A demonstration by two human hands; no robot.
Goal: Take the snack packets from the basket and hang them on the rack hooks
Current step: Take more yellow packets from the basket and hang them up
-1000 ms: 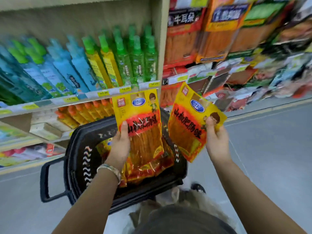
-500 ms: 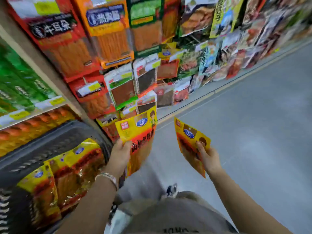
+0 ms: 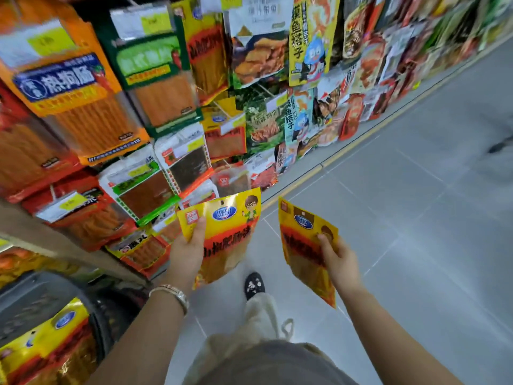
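Two packets (image 3: pixel 227 226) right of the basket (image 3: pixel 33 301): left hand (image 3: pixel 184 254) grips one, right hand (image 3: pixel 340 262) another.
We risk snagging crowded hanging packets (image 3: pixel 180 159) and dropping ours.

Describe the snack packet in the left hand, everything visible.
The snack packet is a glossy yellow pouch with a blue oval logo, a red square label, a cartoon child top right and a red band of dark characters; its lower part looks brownish. It is roughly upright, front to the camera, not on a hook, beside the rack's low hanging packets. The left hand grips its left edge, thumb on the front.
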